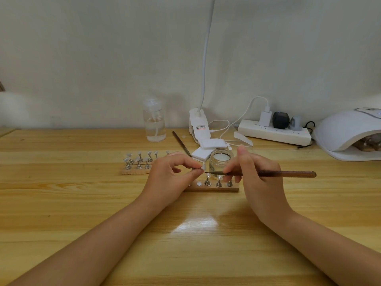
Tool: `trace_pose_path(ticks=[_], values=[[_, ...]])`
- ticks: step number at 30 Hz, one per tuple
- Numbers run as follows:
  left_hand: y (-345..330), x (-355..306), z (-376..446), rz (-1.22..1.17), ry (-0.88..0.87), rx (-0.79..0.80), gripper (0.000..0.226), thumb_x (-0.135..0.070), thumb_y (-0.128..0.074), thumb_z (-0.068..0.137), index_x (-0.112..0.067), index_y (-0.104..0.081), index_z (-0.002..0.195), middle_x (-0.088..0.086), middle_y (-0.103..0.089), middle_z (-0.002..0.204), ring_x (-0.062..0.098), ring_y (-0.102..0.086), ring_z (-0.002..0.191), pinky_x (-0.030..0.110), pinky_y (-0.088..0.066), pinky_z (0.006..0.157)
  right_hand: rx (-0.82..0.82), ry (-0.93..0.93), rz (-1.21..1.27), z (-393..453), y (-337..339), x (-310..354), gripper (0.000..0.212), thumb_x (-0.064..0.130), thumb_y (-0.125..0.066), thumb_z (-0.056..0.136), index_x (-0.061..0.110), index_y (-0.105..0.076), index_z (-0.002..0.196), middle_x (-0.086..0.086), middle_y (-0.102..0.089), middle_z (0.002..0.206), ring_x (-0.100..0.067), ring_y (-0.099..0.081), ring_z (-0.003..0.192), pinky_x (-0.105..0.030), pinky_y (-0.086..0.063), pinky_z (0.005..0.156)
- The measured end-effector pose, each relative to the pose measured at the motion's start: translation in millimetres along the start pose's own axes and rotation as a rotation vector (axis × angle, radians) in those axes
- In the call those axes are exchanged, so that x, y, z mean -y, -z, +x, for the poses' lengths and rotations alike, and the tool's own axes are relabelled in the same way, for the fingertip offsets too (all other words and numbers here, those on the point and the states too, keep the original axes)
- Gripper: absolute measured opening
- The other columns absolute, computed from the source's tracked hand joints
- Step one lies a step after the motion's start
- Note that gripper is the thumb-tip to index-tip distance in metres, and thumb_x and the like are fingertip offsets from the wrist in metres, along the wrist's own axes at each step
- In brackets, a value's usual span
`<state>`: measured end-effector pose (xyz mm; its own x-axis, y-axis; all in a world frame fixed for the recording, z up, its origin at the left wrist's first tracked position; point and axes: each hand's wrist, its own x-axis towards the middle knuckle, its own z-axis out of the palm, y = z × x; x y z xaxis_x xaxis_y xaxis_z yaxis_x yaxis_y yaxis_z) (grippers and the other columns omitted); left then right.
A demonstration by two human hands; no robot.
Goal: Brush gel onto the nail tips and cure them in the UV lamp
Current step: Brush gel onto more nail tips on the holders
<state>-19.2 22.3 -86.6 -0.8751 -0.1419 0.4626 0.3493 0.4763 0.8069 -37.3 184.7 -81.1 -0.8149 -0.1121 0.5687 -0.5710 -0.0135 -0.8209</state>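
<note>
My left hand point(172, 174) pinches 1 small pale nail tip point(203, 167) between thumb and forefinger, raised just above the near wooden strip point(210, 189). My right hand point(254, 176) grips a slim brown brush point(288, 174), fingers curled round the shaft; its dark bristle end meets the tip at my left fingertips. The handle is glossy, rounded at the far end, pointing right.

The near strip is pale wood, flat and narrow, with 3 small metal stands point(218, 183) showing upright on it and 1 bare white disc to their left. A second wooden strip point(136, 171) lies further left, crowded with metal stands that carry whitish tips.

Glass jar point(221, 161), round, lid off, holds something clear to whitish; it stands just behind my hands. White square pads point(212, 143) are stacked behind it, a second brush point(182, 145) lying beside them. Clear plastic bottle point(154, 120), part filled with clear liquid, stands near the wall.

UV lamp point(348, 133), smooth white dome, sits at the right edge; things lie inside its opening, too dim to tell. Power strip point(274, 132) with plugs lies along the wall.

The table point(82, 203) is varnished yellow wood, glare patch between my forearms, open board near and left.
</note>
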Motion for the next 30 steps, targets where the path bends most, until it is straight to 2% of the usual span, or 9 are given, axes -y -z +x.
trace_pose_path(ticks=[5, 8, 11, 14, 18, 21, 27, 30], values=[[0.3, -0.3, -0.2, -0.001, -0.001, 0.0, 0.025, -0.011, -0.075, 0.071, -0.033, -0.066, 0.065, -0.018, -0.064, 0.069, 0.005, -0.06, 0.077, 0.043, -0.049, 0.08, 0.004, 0.02, -0.031, 0.5, -0.7, 1.5, 0.035, 0.038, -0.046, 0.087, 0.018, -0.065, 0.064, 0.006, -0.065, 0.06, 0.002, -0.057, 0.056, -0.007, -0.041, 0.054], [0.2, 0.0, -0.2, -0.009, 0.003, -0.002, 0.025, -0.011, -0.075, 0.071, -0.034, -0.066, 0.065, -0.019, -0.064, 0.069, 0.006, -0.06, 0.077, 0.046, -0.05, 0.079, 0.031, 0.019, -0.038, 0.1, -1.7, 1.1, 0.036, 0.037, -0.044, 0.085, 0.016, -0.066, 0.065, 0.003, -0.065, 0.06, 0.002, -0.058, 0.056, -0.007, -0.04, 0.056], [0.1, 0.0, -0.2, -0.001, -0.001, -0.007, 0.027, -0.011, -0.075, 0.071, -0.035, -0.066, 0.064, -0.021, -0.064, 0.068, 0.004, -0.06, 0.077, 0.044, -0.049, 0.079, 0.033, 0.016, -0.009, -1.0, -0.7, 0.4, 0.041, 0.035, -0.047, 0.092, 0.016, -0.065, 0.06, 0.001, -0.064, 0.056, -0.001, -0.057, 0.051, -0.008, -0.04, 0.053], [0.2, 0.1, 0.1, -0.003, -0.001, -0.002, 0.026, -0.012, -0.075, 0.071, -0.035, -0.066, 0.065, -0.023, -0.064, 0.069, 0.005, -0.06, 0.077, 0.044, -0.05, 0.079, 0.011, 0.002, 0.007, -0.8, 0.3, 0.5, 0.04, 0.034, -0.043, 0.087, 0.018, -0.065, 0.058, -0.003, -0.064, 0.054, -0.003, -0.055, 0.048, -0.012, -0.041, 0.049], [0.1, 0.2, 0.0, -0.003, -0.006, -0.006, 0.028, -0.012, -0.075, 0.071, -0.037, -0.065, 0.064, -0.024, -0.064, 0.069, 0.003, -0.06, 0.077, 0.042, -0.05, 0.079, 0.003, 0.031, -0.038, 0.9, -0.6, 1.3, 0.035, 0.034, -0.047, 0.092, 0.021, -0.065, 0.064, 0.006, -0.066, 0.062, 0.003, -0.056, 0.055, -0.008, -0.04, 0.053], [-0.3, 0.0, 0.0, 0.001, -0.006, -0.009, 0.03, -0.012, -0.076, 0.07, -0.039, -0.065, 0.063, -0.025, -0.064, 0.07, 0.002, -0.06, 0.077, 0.042, -0.05, 0.079, 0.04, 0.028, -0.051, -0.4, -2.0, 2.5, 0.035, 0.036, -0.044, 0.086, 0.017, -0.066, 0.066, 0.008, -0.066, 0.061, 0.004, -0.057, 0.056, -0.006, -0.039, 0.055], [-0.3, 0.0, -0.2, -0.016, 0.002, -0.007, 0.029, -0.012, -0.076, 0.071, -0.038, -0.066, 0.062, -0.021, -0.066, 0.069, 0.006, -0.061, 0.073, 0.05, -0.051, 0.077, 0.021, -0.005, 0.01, -0.9, -0.3, 2.3, 0.042, 0.035, -0.045, 0.089, 0.016, -0.065, 0.058, -0.004, -0.063, 0.054, -0.002, -0.054, 0.047, -0.011, -0.04, 0.049], [-0.1, -0.1, -0.1, -0.013, 0.005, -0.008, 0.029, -0.012, -0.075, 0.071, -0.038, -0.066, 0.061, -0.021, -0.066, 0.07, 0.004, -0.061, 0.074, 0.047, -0.051, 0.078, 0.001, 0.01, -0.004, 0.1, -0.7, 2.9, 0.038, 0.036, -0.047, 0.091, 0.019, -0.065, 0.062, 0.004, -0.064, 0.056, 0.001, -0.055, 0.05, -0.009, -0.04, 0.049]])
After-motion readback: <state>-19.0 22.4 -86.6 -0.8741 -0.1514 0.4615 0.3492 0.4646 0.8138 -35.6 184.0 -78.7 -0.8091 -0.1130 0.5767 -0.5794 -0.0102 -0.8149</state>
